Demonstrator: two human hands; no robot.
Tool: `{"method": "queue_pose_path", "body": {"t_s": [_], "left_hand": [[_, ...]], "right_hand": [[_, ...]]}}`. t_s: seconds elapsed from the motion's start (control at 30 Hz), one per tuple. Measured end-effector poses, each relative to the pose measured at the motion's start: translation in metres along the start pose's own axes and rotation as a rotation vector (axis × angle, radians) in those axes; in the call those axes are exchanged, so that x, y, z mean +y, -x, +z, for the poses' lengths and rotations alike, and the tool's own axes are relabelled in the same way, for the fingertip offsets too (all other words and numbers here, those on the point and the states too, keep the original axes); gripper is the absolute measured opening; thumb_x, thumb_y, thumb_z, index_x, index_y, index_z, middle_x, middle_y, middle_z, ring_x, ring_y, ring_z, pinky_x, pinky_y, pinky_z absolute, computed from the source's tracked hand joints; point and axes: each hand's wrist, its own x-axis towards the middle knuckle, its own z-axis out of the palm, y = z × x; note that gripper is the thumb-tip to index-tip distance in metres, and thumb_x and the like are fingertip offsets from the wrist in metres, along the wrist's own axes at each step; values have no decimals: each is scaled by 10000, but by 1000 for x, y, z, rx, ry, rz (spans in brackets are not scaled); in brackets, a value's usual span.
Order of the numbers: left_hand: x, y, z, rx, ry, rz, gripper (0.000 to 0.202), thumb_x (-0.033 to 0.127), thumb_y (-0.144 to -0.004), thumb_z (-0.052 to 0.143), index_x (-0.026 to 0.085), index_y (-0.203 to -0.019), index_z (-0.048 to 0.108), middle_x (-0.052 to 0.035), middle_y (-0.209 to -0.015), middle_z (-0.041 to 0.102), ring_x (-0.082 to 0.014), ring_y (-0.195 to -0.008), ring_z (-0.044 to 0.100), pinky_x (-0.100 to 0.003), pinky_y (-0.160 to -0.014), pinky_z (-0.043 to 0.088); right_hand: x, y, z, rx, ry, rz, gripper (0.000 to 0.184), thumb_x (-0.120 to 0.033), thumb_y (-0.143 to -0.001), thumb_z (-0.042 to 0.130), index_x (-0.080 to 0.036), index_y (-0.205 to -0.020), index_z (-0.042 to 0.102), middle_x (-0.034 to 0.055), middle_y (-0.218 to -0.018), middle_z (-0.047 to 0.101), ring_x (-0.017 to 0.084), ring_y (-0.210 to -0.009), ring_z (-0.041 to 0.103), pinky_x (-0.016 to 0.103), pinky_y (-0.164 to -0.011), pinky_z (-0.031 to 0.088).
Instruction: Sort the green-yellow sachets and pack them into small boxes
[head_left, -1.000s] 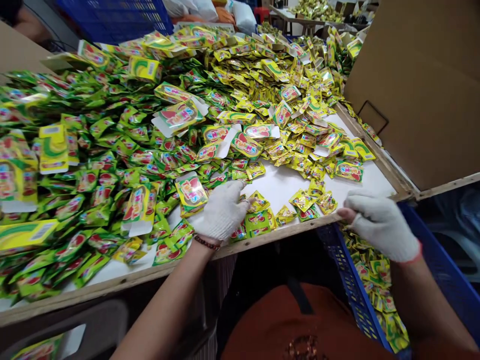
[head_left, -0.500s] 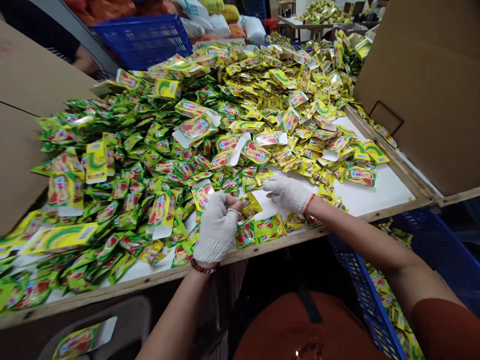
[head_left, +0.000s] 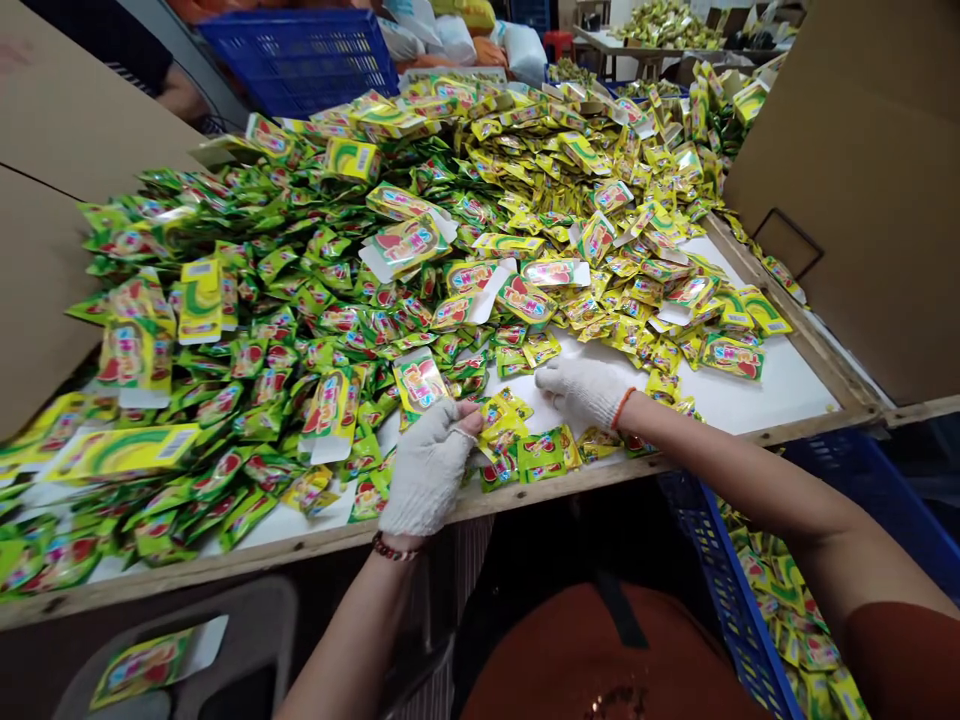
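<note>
My left hand (head_left: 431, 465), in a white knitted glove with bare fingertips, is closed with thumb and fingers on a yellow candy sachet (head_left: 504, 412). Gloved the same way, my right hand (head_left: 586, 390) is low over the white tabletop, fingers loosely bent and nothing seen in them; its palm side is hidden. Below and between the hands, green and yellow sachets (head_left: 541, 455) lie by the table's front edge. An open-flapped small carton (head_left: 420, 385) lies just beyond my left hand. Past both hands spreads a heap of green sachets (head_left: 300, 330) and yellow sachets (head_left: 532, 170).
A wooden rim (head_left: 517, 495) edges the table. Brown cardboard panels stand at left (head_left: 45, 250) and right (head_left: 862, 200). A blue crate (head_left: 300, 65) is behind the heap; another blue crate (head_left: 705, 560) with sachets is below the table. A person's arm (head_left: 180, 95) shows at upper left.
The view has shifted slightly, so the table sits a little further right. My left hand keeps the yellow sachet, now turned flatter above the green ones. My right hand stays near the same spot.
</note>
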Motion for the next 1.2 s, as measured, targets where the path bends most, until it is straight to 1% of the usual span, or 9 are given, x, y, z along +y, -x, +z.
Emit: {"method": "queue_pose_path", "body": {"t_s": [0.1,0.23,0.4,0.53,0.7,0.9,1.0,1.1,1.2], "left_hand": [[-1,5,9,-69,17,12,345,506,-754,682,179,-827,601,22,-657,585,-120,-527,560,-217,-479,494],[-7,7,13,-116,48,13,363,527,-786,671,175,-831,595,40,-653,526,-88,-524,489,-174,-450,442],[-11,2,11,-121,98,-13,367,513,-772,694,164,-840,605,50,-639,513,-72,-499,465,-156,-420,418],[-12,0,18,-189,222,-113,366,431,-763,726,168,-998,627,2,-786,653,-107,-593,612,-206,-516,541],[0,9,33,-304,490,-285,573,215,-639,812,153,-1158,576,-61,-940,716,-181,-744,713,-283,-615,621],[0,12,30,-98,557,-262,505,144,-665,778,144,-1142,612,-55,-968,701,-135,-769,699,-237,-645,630],[-4,9,23,19,567,-220,494,162,-661,782,149,-1128,621,-38,-968,681,-122,-789,684,-218,-637,625],[-5,8,22,79,587,-187,485,199,-657,795,148,-1109,629,-45,-1028,675,-120,-816,681,-214,-647,624],[-1,8,32,110,617,-148,484,241,-648,814,157,-1088,632,-50,-1064,684,-122,-821,685,-224,-659,625]], "right_hand": [[-11,-28,-1,65,41,-21,279,-239,-948,458,-183,-1175,610,114,-1156,634,218,-913,630,291,-639,405],[-19,-53,-3,60,116,-30,291,-141,-956,393,-156,-1157,602,134,-1091,644,238,-941,656,311,-702,452],[-2,-31,-6,17,90,6,277,-182,-910,499,-175,-1170,595,113,-1096,651,221,-918,637,295,-680,425],[8,-10,-5,3,78,-15,253,-191,-926,477,-169,-1143,605,100,-1088,651,210,-894,617,297,-667,406],[-14,-33,0,117,127,-35,282,-188,-952,412,-171,-1178,580,125,-1102,642,247,-900,648,331,-682,448],[-23,-62,-6,104,72,6,232,-167,-904,457,-138,-1037,645,143,-1015,672,280,-906,669,363,-717,485],[-6,-39,-14,190,-143,-12,147,-141,-848,506,-149,-883,648,104,-1000,663,218,-890,640,319,-742,478],[6,3,-19,360,-616,57,152,-180,-847,497,-163,-709,557,38,-790,610,151,-764,596,264,-691,472],[2,42,-13,258,-1279,216,227,-392,-868,524,-184,-780,535,-30,-632,516,100,-543,520,206,-503,421]]}}
